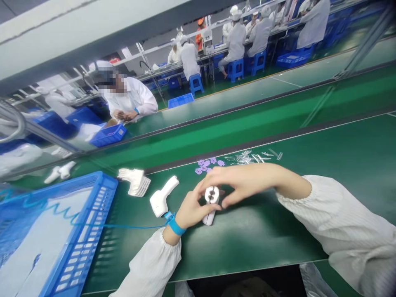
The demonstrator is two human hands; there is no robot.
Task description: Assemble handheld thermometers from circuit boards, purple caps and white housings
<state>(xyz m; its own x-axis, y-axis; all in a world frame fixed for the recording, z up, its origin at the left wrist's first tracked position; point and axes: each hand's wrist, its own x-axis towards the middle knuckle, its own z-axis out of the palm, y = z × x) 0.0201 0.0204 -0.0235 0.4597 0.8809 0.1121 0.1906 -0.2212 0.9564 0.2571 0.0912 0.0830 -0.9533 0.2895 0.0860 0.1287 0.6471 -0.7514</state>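
Observation:
A white plastic housing (212, 194), shaped like a small hair dryer, stands on the green bench between my hands. Its round end faces up with dark gaps in it, and the handle points toward me. My left hand (192, 209), with a blue wrist strap (175, 225), is closed around its left side, thumb across the front. From the right, my right hand (236, 181) curves over the far side of the housing; its fingertips are partly hidden and its thumb is near the right side. Another white housing (161, 200) lies left of my left hand.
Nested white shell halves (136, 182) lie farther left, beside a blue basket (103, 194) with a coiled blue cord across it. Small purple parts (204, 166) and clear strips (247, 156) lie beyond my hands. Across the belt a person (130, 97) sits by a blue bin (108, 135).

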